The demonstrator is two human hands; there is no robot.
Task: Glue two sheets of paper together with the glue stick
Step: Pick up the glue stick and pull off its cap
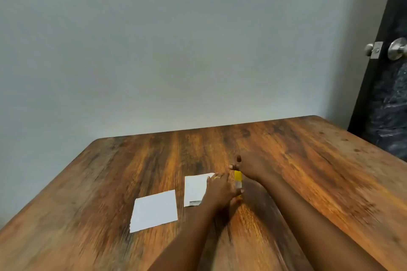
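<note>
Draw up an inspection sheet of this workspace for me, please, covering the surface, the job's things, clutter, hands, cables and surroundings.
Surface: wooden table, dark-streaked grain.
Job's things: two white sheets lie flat and apart, left sheet and right sheet; the yellow glue stick is held between the hands, just right of the right sheet.
Clutter: nothing seen.
Hands: left hand grips the stick's lower end and overlaps the right sheet's edge; right hand has its fingers curled round the stick's top. The picture is blurred, so the grips are hard to read finely.
Cables: nothing seen.
Surroundings: plain grey wall; dark door with a metal knob at right.
</note>
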